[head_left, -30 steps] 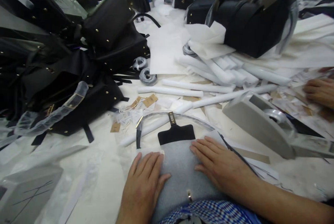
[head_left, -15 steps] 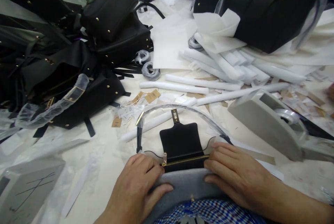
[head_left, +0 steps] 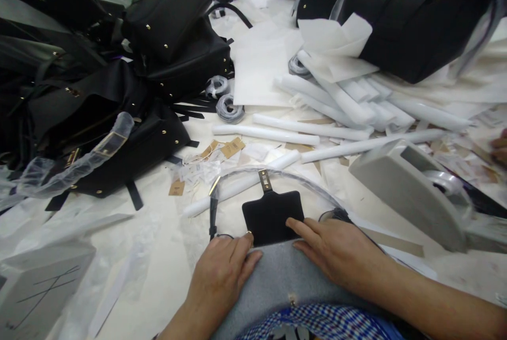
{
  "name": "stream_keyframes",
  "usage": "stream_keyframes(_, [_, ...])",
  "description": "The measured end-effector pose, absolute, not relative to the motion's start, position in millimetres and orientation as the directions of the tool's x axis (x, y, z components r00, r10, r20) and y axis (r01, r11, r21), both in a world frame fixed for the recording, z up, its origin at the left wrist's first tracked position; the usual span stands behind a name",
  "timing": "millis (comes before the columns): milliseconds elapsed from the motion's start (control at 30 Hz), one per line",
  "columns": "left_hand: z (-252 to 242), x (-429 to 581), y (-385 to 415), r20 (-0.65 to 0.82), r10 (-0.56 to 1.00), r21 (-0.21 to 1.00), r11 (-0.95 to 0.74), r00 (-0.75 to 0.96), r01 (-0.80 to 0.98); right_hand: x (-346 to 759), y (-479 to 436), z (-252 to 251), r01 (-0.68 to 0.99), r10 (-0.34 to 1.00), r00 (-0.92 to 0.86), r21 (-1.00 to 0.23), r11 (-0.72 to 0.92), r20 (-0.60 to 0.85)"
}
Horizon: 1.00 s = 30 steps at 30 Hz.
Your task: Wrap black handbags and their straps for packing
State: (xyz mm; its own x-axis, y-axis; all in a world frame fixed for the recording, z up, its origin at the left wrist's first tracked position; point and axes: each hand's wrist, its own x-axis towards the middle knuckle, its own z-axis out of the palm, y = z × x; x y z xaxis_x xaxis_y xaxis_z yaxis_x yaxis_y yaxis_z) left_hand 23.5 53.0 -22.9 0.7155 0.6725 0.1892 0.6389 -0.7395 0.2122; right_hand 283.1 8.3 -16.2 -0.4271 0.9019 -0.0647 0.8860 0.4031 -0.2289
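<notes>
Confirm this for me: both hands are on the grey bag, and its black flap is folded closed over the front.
No: the black flap isn't folded closed; the head view shows it lying open. The left hand and right hand are on the grey bag, as stated.

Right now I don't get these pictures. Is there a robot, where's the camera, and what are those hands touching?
There's no robot, just somebody's two bare hands. One camera, worn on that person's head, took every picture, so it looks forward and down, a bit like seeing what they see. The left hand rests at the edge of a soft-looking grey panel. The right hand lies there too, with a finger on a black flap that has a gold-coloured clasp. On the pale table around them are black bags, long white rolls, brown tags and what looks like a grey tape dispenser.
</notes>
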Motion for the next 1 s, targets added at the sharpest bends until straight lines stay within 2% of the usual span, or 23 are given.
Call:
stream_keyframes(200, [-23.9, 23.3, 52.2, 0.218, 0.683, 0.195, -0.73, 0.697, 0.655, 280.7, 7.4, -15.1, 0.893, 0.905, -0.423, -0.193, 0.407, -0.05])
stream_keyframes(400, [-24.1, 25.4, 53.8, 0.184, 0.687, 0.211, -0.726, 0.703, 0.654, 281.9, 10.3, -17.4, 0.873, 0.896, -0.443, -0.219, 0.436, 0.02])
stream_keyframes(567, [-22.9, 32.0, 41.2, 0.239, 0.708, 0.085, -0.697, 0.664, 0.712, 280.5, 5.9, -20.5, 0.819, 0.876, -0.458, -0.313, 0.481, 0.15])
stream_keyframes(700, [-31.0, 25.1, 26.9, 0.278, 0.624, 0.12, -0.777, 0.73, 0.618, 277.7, -6.7, -24.0, 0.722, 0.828, -0.515, -0.409, 0.558, 0.222])
stream_keyframes(800, [-35.9, 14.5, 20.0, 0.278, 0.533, 0.092, -0.843, 0.799, 0.53, 280.1, -20.9, -24.1, 0.741, 0.844, -0.506, -0.413, 0.53, 0.175])
stream_keyframes(867, [-33.9, 10.3, 14.7, 0.249, 0.483, 0.038, -0.871, 0.839, 0.49, 284.3, -30.2, -20.8, 0.754, 0.846, -0.526, -0.41, 0.513, 0.093])
stream_keyframes(1000, [-24.6, 11.7, 2.9, 0.159, 0.473, -0.01, -0.877, 0.866, 0.481, 293.4, -39.5, -12.2, 0.749, 0.834, -0.549, -0.472, 0.466, -0.049])
